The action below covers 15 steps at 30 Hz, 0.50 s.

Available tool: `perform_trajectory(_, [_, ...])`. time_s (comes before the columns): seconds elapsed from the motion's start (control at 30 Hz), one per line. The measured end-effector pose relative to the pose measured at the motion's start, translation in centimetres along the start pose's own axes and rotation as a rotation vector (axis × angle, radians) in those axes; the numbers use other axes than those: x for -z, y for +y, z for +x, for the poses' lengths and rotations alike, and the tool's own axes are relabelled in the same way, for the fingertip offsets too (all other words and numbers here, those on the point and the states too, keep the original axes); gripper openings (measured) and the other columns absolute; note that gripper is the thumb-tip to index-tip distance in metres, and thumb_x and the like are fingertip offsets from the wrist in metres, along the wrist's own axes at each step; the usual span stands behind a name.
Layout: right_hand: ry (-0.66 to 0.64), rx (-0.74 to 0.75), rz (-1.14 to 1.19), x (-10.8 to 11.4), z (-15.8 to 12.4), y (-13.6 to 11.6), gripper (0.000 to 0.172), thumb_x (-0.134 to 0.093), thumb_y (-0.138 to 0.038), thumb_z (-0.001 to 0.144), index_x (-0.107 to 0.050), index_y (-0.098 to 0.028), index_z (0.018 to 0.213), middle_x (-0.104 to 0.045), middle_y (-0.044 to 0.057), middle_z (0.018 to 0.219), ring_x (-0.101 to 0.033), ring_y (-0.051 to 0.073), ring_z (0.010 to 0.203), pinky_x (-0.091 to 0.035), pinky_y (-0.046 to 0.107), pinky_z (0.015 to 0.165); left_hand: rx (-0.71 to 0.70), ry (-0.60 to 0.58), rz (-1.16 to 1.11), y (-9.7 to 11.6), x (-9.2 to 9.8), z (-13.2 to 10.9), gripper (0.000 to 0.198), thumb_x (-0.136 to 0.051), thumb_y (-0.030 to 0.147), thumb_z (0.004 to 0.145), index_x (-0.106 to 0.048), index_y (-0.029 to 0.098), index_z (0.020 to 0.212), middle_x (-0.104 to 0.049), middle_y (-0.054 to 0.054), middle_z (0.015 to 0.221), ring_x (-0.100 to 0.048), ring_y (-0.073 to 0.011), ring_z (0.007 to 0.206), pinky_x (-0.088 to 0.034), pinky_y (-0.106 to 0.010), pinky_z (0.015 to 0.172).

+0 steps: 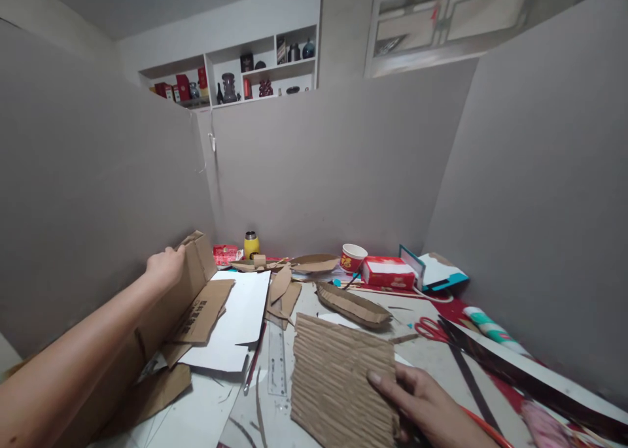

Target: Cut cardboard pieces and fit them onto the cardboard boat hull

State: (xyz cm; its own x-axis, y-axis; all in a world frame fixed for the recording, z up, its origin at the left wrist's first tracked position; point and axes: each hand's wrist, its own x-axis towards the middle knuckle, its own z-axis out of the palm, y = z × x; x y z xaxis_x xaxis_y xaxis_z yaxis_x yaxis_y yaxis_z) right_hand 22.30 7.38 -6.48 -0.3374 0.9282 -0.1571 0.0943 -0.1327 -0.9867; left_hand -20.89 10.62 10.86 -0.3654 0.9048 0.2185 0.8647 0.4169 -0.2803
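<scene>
At the left, my left hand (167,266) reaches out and grips the top edge of a large folded piece of cardboard (200,259) that stands against the partition. Its fingertips are partly hidden behind that edge. Nearer to me, my right hand (426,399) pinches the right side of a ribbed corrugated cardboard sheet (341,376), thumb on top and fingers mostly hidden below. A boat-shaped cardboard piece (354,304) lies just beyond the sheet. Printed cardboard scraps (209,310) rest on white paper (245,304) between the left arm and a clear ruler (277,363).
Red-handled scissors (432,329) lie at the right, near a green-and-white roll (493,330). Along the back stand a yellow bottle (252,245), a paper cup (352,258) and a red tissue pack (388,273). Grey partitions (314,173) enclose the table.
</scene>
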Motion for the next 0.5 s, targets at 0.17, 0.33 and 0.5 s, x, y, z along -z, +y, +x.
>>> perform_trajectory(0.17, [0.011, -0.004, -0.002, -0.1, 0.2, 0.1, 0.048, -0.066, -0.061, 0.07, -0.06, -0.016, 0.081, -0.058, 0.0, 0.056, -0.048, 0.009, 0.037, -0.041, 0.021, 0.038, -0.006, -0.037, -0.102, -1.5, 0.2, 1.4, 0.034, -0.057, 0.032, 0.09, -0.055, 0.017, 0.121, -0.059, -0.009, 0.12, -0.061, -0.0226, 0.1, -0.053, -0.043, 0.083])
perform_trajectory(0.33, [-0.012, 0.014, 0.014, -0.1, 0.2, 0.1, 0.048, -0.065, -0.061, 0.071, -0.06, -0.015, 0.085, -0.058, 0.0, 0.057, -0.048, 0.009, 0.037, -0.041, 0.021, 0.039, 0.008, -0.057, -0.14, -2.1, 0.0, 2.0, 0.035, -0.058, 0.032, 0.089, -0.055, 0.018, 0.121, -0.059, -0.009, 0.121, -0.061, -0.023, 0.101, -0.053, -0.043, 0.083])
perform_trajectory(0.5, [0.023, 0.009, 0.027, -0.3, -0.2, 0.0, 0.046, -0.065, -0.06, 0.072, -0.061, -0.016, 0.084, -0.057, -0.001, 0.055, -0.048, 0.009, 0.038, -0.04, 0.021, 0.039, 0.014, -0.01, -0.134, -0.6, -0.5, 0.4, 0.034, -0.057, 0.032, 0.09, -0.055, 0.017, 0.12, -0.059, -0.01, 0.12, -0.061, -0.0229, 0.101, -0.053, -0.043, 0.083])
